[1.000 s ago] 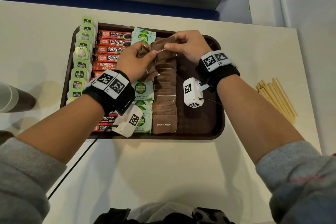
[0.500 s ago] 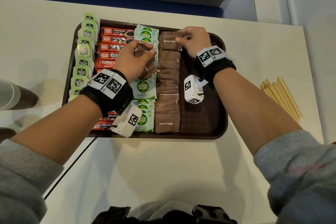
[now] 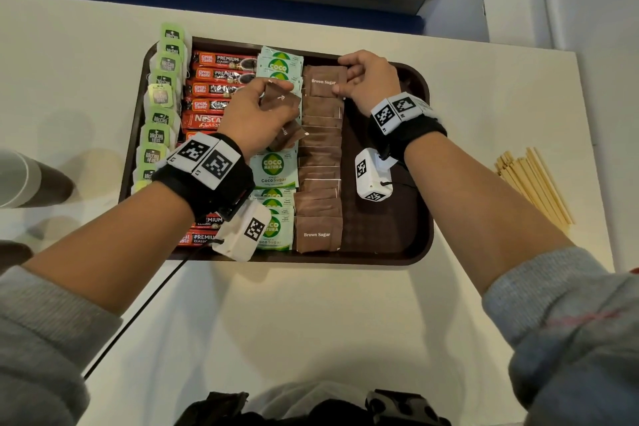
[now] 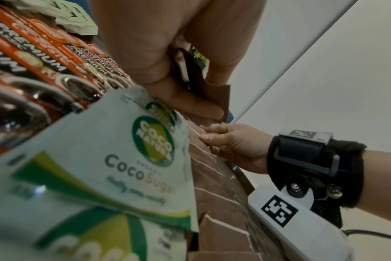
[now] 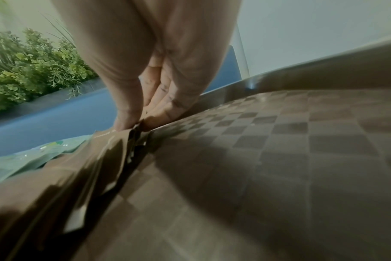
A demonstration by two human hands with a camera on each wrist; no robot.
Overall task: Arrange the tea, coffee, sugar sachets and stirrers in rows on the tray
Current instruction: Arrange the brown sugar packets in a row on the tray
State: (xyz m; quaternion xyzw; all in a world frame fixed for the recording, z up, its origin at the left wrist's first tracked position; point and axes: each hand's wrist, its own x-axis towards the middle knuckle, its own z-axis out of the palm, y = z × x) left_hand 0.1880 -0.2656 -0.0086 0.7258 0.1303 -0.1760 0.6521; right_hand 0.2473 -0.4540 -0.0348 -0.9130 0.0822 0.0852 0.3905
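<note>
A dark brown tray sits on the pale counter, and everything here is placed against it. Along the tray's left edge runs a column of green tea bags; next inward lie red coffee sticks, then green-and-white Coco Sugar sachets, then an overlapping column of Brown Sugar sachets near the tray's middle.

The right hand has its grip pinched on the farthest Brown Sugar sachet, which lies at the far end of that column, close to the tray's far rim. The left hand is curled around a small bunch of spare brown sachets, held just above the Coco Sugar column. The wooden stirrers lie in a loose bundle on the counter, well apart from the tray's right edge.
</note>
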